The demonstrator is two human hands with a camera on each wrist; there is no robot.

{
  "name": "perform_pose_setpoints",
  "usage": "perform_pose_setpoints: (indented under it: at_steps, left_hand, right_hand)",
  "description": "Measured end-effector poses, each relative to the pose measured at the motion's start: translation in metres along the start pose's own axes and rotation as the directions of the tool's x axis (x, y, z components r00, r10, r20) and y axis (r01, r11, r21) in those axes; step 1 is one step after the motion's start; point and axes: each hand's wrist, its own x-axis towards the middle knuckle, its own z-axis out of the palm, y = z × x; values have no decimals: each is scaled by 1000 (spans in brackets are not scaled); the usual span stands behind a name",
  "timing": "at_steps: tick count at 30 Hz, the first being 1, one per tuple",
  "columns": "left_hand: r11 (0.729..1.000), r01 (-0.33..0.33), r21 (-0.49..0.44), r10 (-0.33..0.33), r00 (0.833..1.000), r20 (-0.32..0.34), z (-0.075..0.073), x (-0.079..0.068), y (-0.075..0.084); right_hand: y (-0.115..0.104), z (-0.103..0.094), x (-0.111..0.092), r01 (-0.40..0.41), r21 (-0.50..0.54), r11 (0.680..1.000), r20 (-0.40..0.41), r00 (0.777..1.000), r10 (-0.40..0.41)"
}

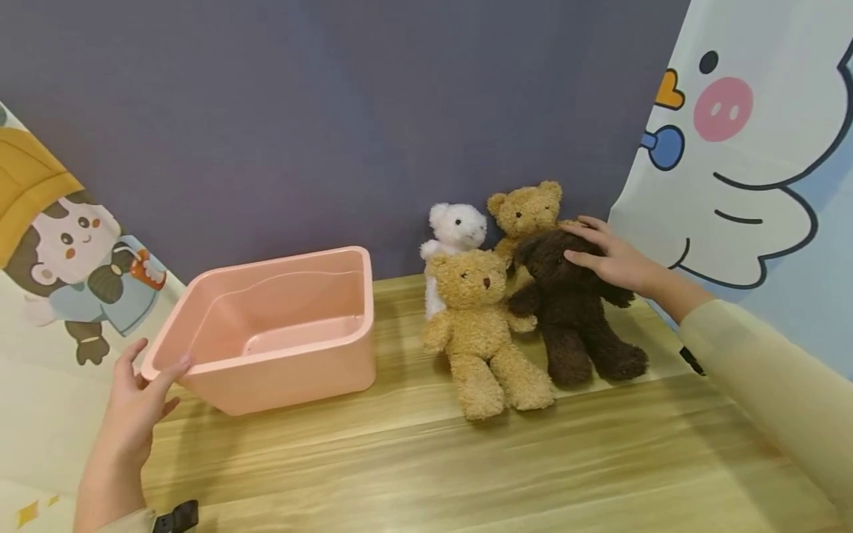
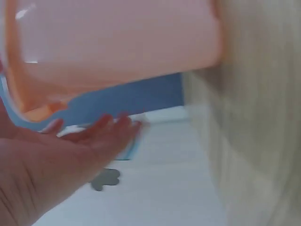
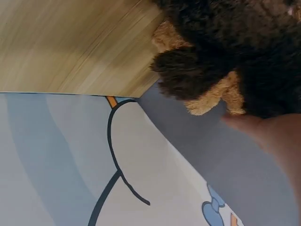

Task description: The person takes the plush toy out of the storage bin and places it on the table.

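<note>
In the head view, my left hand [image 1: 133, 403] is at the near-left corner of a pink plastic bin [image 1: 280, 377], its thumb over the rim. The left wrist view has that hand's fingers [image 2: 101, 136] stretched out beside the bin's wall. My right hand [image 1: 616, 255] holds the head of a dark brown teddy bear [image 1: 566, 318], thumb across the face and fingers over the far side. Left of it sits a light tan teddy bear [image 1: 476, 329]. Behind them are a white plush toy [image 1: 460, 226] and another tan teddy bear [image 1: 526, 211], both partly hidden.
All of it stands on a wood-grain tabletop [image 1: 373, 459]. A dark grey panel [image 1: 333, 133] rises behind the bin and toys. Cartoon-printed panels flank both sides, with a child figure [image 1: 80, 244] at left and a white character [image 1: 753, 170] at right.
</note>
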Motion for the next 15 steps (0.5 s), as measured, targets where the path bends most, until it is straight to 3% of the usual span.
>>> perform_pose_setpoints:
  at_steps: [3, 6, 8, 10, 12, 15]
  left_hand:
    - [997, 31, 64, -25, 996, -89, 6, -9, 24]
    - [983, -38, 182, 80, 969, -232, 19, -22, 50]
    - [953, -130, 274, 208, 938, -276, 33, -29, 68]
    - [903, -243, 355, 351, 893, -280, 50, -35, 85]
    - [849, -363, 385, 472, 848, -241, 71, -39, 102]
    - [776, -506, 377, 591, 792, -153, 109, -46, 126]
  right_hand:
    - [-7, 1, -5, 27, -48, 998, -37, 999, -29]
    - [-20, 4, -10, 65, -113, 991, -77, 994, -74]
    - [-30, 6, -15, 82, -176, 981, -104, 989, -102]
    - [-43, 10, -19, 84, -234, 969, -121, 986, -115]
    - [-56, 15, -22, 82, -279, 957, -128, 984, -121]
    - [-77, 25, -27, 71, -280, 957, -120, 987, -108]
